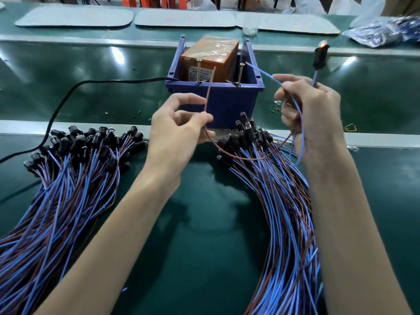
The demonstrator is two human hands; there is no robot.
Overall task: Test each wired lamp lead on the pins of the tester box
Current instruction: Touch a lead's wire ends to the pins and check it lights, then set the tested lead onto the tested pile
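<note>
The tester box (216, 103) is a blue bin holding an orange block (211, 57), with two upright screw pins, a left pin (199, 70) and a right pin (241, 73). My left hand (179, 128) pinches a brown wire (208, 96) whose tip reaches up beside the left pin. My right hand (311, 110) holds a blue wire (263, 72) whose tip touches the right pin. The same hand also holds the black lamp (320, 56) upright, and its tip glows orange.
Two heaps of wired lamps lie on the green bench: one heap on the left (68, 178), another on the right (279, 189). A black power cable (68, 96) runs from the box to the left. Grey mats (75, 17) and a plastic bag (384, 34) lie at the back.
</note>
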